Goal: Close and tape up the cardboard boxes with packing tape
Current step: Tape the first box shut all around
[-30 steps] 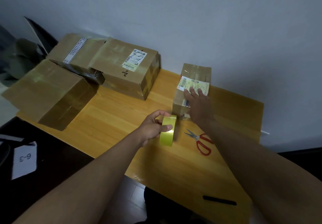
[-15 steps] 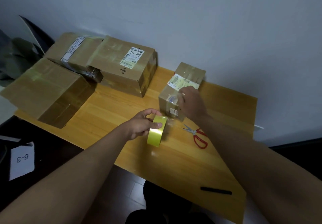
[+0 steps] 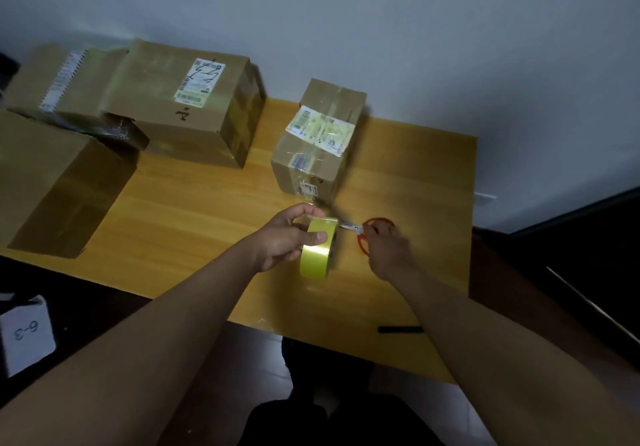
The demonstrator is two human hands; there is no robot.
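A small cardboard box (image 3: 313, 158) with a pale label stands closed in the middle of the wooden table (image 3: 194, 203). A strip of clear tape runs from its near face down to the yellow tape roll (image 3: 317, 249). My left hand (image 3: 287, 234) grips that roll upright on the table, just in front of the box. To the right of the roll, my right hand (image 3: 389, 249) curls its fingers onto the red-handled scissors (image 3: 367, 234), whose blades point left toward the tape.
Three larger taped boxes crowd the table's left and back: one with a white label (image 3: 194, 106), one behind it (image 3: 69, 81), one at the left edge (image 3: 52, 182). A black marker (image 3: 400, 329) lies near the front edge. A paper tag marked 6-3 (image 3: 26, 333) sits lower left.
My right hand left the small box's top and dropped to the scissors on the table. The left hand pulled the roll a little back from the box, drawing tape out.
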